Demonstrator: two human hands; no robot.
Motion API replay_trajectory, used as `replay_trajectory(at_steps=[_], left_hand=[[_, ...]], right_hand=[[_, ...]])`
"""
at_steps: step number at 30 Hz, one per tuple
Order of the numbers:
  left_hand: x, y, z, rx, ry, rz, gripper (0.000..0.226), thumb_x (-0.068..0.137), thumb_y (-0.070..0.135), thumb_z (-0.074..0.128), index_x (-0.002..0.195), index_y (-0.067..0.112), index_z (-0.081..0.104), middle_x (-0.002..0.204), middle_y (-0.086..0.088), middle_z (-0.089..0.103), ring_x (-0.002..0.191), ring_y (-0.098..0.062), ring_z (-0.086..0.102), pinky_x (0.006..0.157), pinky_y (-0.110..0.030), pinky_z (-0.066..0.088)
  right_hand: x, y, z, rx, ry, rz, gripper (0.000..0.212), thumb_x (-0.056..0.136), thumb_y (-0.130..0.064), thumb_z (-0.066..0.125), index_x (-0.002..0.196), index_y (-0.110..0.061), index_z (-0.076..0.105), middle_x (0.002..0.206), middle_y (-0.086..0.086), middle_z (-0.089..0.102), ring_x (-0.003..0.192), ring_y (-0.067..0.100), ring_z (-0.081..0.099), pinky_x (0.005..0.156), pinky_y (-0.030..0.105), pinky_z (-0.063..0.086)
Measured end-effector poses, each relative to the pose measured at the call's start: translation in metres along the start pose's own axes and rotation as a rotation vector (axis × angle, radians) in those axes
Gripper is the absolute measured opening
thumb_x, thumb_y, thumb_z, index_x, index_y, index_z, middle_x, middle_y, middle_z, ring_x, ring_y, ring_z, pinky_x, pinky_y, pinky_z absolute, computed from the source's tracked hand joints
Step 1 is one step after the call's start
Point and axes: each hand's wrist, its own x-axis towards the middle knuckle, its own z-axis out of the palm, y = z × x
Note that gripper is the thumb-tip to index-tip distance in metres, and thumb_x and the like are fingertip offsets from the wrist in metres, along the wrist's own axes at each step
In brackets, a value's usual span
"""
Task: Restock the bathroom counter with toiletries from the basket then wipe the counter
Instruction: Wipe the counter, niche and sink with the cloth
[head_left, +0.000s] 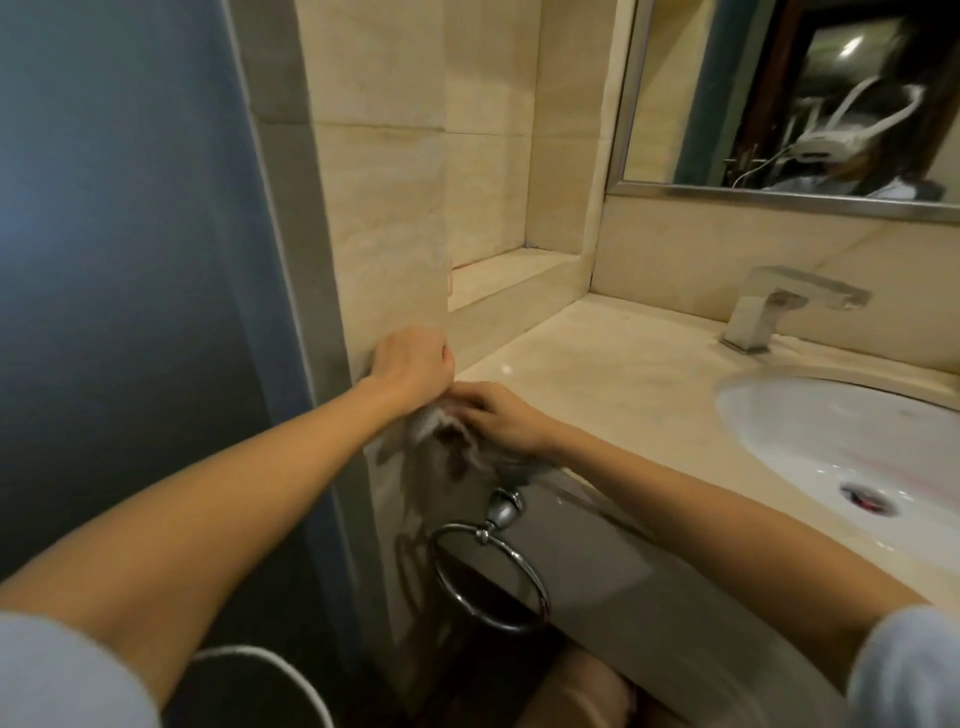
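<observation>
A grey-white cloth (470, 444) hangs, blurred, over the front left corner of the beige marble counter (613, 379). My left hand (413, 364) is closed on the cloth's upper end, against the tiled wall corner. My right hand (501, 418) presses flat on the cloth at the counter's edge, fingers curled over it. Both hands touch each other there. No basket or toiletries are in view.
A white sink (810, 441) with a drain lies at the right, a square chrome faucet (779, 306) behind it. A chrome towel ring (488, 577) hangs below the counter's front edge. A low ledge (509, 275) and a mirror (789, 93) stand behind. A blue door is at left.
</observation>
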Motion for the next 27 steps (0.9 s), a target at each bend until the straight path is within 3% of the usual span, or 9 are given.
replay_trajectory(at_steps=[4, 9, 12, 16, 18, 23, 27], left_hand=[[0.016, 0.006, 0.013, -0.125, 0.012, -0.022, 0.036, 0.095, 0.026, 0.036, 0.098, 0.010, 0.067, 0.103, -0.014, 0.067, 0.092, -0.033, 0.061, 0.074, -0.035, 0.048], [0.026, 0.018, 0.049, -0.193, -0.182, 0.112, 0.035, 0.096, 0.020, 0.039, 0.123, 0.011, 0.060, 0.131, -0.013, 0.058, 0.119, -0.031, 0.053, 0.099, -0.036, 0.043], [0.019, 0.017, 0.066, -0.195, -0.242, 0.163, 0.041, 0.098, 0.018, 0.038, 0.137, 0.010, 0.045, 0.144, -0.013, 0.044, 0.131, -0.028, 0.043, 0.107, -0.032, 0.033], [0.013, 0.004, 0.073, -0.197, -0.288, 0.159, 0.044, 0.098, 0.015, 0.037, 0.141, 0.004, 0.038, 0.148, -0.016, 0.038, 0.134, -0.029, 0.038, 0.110, -0.030, 0.029], [0.008, 0.000, 0.072, -0.199, -0.310, 0.159, 0.045, 0.099, 0.016, 0.037, 0.142, 0.004, 0.036, 0.148, -0.016, 0.037, 0.135, -0.029, 0.037, 0.110, -0.030, 0.029], [0.001, -0.004, 0.068, -0.216, -0.313, 0.123, 0.047, 0.099, 0.015, 0.035, 0.145, 0.005, 0.031, 0.151, -0.015, 0.033, 0.137, -0.029, 0.035, 0.112, -0.031, 0.027], [-0.001, -0.002, 0.065, -0.269, -0.262, 0.067, 0.048, 0.097, 0.009, 0.037, 0.145, 0.009, 0.032, 0.147, -0.016, 0.039, 0.132, -0.031, 0.041, 0.108, -0.032, 0.032]], right_hand=[[-0.032, 0.006, -0.067, 0.163, 0.215, 0.172, 0.031, 0.098, -0.011, 0.043, 0.126, -0.008, 0.057, 0.115, 0.002, 0.061, 0.099, 0.008, 0.057, 0.087, 0.009, 0.043], [-0.092, 0.087, -0.140, -0.149, 0.589, 0.556, 0.031, 0.097, -0.024, 0.047, 0.123, -0.015, 0.061, 0.123, 0.004, 0.063, 0.115, 0.021, 0.056, 0.100, 0.029, 0.041], [-0.120, 0.121, -0.141, -0.336, 0.565, 0.743, 0.040, 0.097, -0.027, 0.048, 0.134, -0.012, 0.052, 0.135, 0.010, 0.055, 0.123, 0.028, 0.051, 0.103, 0.034, 0.039], [-0.102, 0.117, -0.119, -0.520, 0.395, 0.742, 0.048, 0.099, -0.020, 0.040, 0.145, -0.010, 0.033, 0.151, 0.013, 0.033, 0.138, 0.030, 0.031, 0.115, 0.037, 0.023], [-0.086, 0.107, -0.104, -0.512, 0.390, 0.736, 0.049, 0.099, -0.018, 0.038, 0.147, -0.010, 0.029, 0.153, 0.013, 0.028, 0.139, 0.029, 0.029, 0.113, 0.035, 0.024], [-0.050, 0.066, -0.053, -0.495, 0.368, 0.610, 0.047, 0.095, -0.019, 0.044, 0.139, -0.004, 0.037, 0.145, 0.017, 0.037, 0.130, 0.033, 0.038, 0.104, 0.034, 0.033], [-0.021, 0.024, 0.001, -0.444, 0.358, 0.452, 0.038, 0.089, -0.024, 0.055, 0.117, 0.001, 0.050, 0.120, 0.022, 0.049, 0.110, 0.036, 0.048, 0.092, 0.037, 0.036]])
